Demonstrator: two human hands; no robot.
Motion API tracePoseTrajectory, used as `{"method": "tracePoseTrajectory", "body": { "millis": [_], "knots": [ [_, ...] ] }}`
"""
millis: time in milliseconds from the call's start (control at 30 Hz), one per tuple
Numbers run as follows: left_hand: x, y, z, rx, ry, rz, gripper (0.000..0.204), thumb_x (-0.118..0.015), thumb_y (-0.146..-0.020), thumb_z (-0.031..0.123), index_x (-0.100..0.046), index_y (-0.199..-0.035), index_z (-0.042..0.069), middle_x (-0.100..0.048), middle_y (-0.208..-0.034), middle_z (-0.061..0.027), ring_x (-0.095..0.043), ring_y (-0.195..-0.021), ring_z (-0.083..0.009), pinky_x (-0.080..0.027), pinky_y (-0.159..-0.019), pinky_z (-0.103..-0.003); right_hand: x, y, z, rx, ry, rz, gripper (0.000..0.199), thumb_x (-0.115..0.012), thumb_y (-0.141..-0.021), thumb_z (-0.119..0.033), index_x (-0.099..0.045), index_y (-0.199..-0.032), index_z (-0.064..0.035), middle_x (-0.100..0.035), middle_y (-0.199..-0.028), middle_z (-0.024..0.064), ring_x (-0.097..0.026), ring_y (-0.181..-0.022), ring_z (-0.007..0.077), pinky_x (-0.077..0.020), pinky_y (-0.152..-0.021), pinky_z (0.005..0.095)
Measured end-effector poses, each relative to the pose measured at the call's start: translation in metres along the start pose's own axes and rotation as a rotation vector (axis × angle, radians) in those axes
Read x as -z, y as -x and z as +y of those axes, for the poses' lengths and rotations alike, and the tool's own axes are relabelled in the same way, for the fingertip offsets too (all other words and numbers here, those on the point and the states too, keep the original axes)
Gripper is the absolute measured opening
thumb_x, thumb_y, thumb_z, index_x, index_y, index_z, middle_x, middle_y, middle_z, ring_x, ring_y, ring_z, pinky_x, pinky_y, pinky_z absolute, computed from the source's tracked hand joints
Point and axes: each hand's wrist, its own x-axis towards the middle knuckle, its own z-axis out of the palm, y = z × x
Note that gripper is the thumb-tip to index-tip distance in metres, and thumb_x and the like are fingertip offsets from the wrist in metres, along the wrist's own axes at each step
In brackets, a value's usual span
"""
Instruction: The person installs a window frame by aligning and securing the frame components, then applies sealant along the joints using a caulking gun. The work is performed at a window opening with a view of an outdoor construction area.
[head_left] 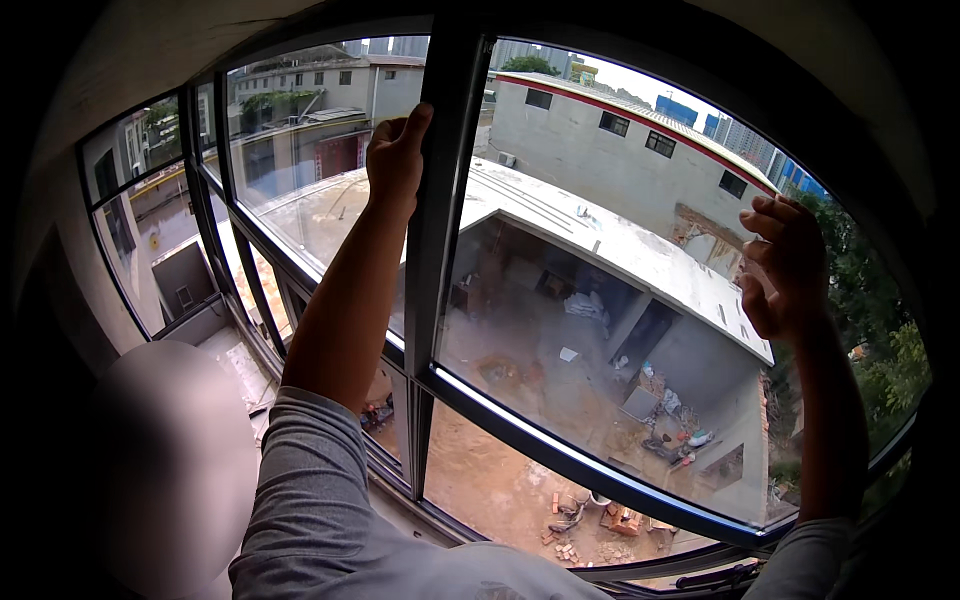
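My left hand (398, 165) is raised to the dark upright stile (455, 200) of a window sash. It closes on the stile's left edge with the thumb pointing up, and the other fingers are partly hidden. To the right of that stile is a large glass pane (560, 400), hazy over its lower part and bordered below by a dark bottom rail (600, 480). My right hand (788, 265) is raised near the pane's right side, fingers apart and loosely bent, with nothing visible in them. Whether its fingertips touch the glass cannot be told.
More dark-framed panes (300, 180) continue to the left. A blurred pale shape (175, 470) stands close by at the lower left. Outside, far below, are a dirt yard (480, 470) with loose bricks and rubble, a flat-roofed building (620, 270) and trees (850, 250).
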Motion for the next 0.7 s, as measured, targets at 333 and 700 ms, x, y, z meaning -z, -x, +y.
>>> {"method": "tracePoseTrajectory", "body": {
  "millis": [333,700],
  "knots": [
    [0.053,0.071,-0.049,-0.016,-0.040,-0.082,0.049,-0.085,-0.093,0.042,-0.068,-0.119,0.004,-0.073,-0.107,-0.0036,-0.068,-0.101,-0.0122,-0.052,-0.092,-0.026,-0.001,0.014,0.026,0.102,0.075,-0.030,0.019,-0.058,-0.090,-0.020,-0.059,-0.101,-0.0056,-0.067,-0.133,0.0174,-0.060,-0.134,0.0386,-0.0435,-0.116,0.0566],
    [0.239,0.250,-0.234,0.640,-0.345,-0.124,0.049,-0.088,-0.090,0.037,-0.066,-0.119,0.005,-0.069,-0.111,-0.0044,-0.064,-0.103,-0.0149,-0.051,-0.092,-0.030,0.002,0.011,0.030,0.100,0.042,0.003,0.017,-0.058,-0.089,-0.018,-0.057,-0.099,-0.0042,-0.067,-0.129,0.0187,-0.062,-0.130,0.0398,-0.0486,-0.112,0.0554]
  ]
}}
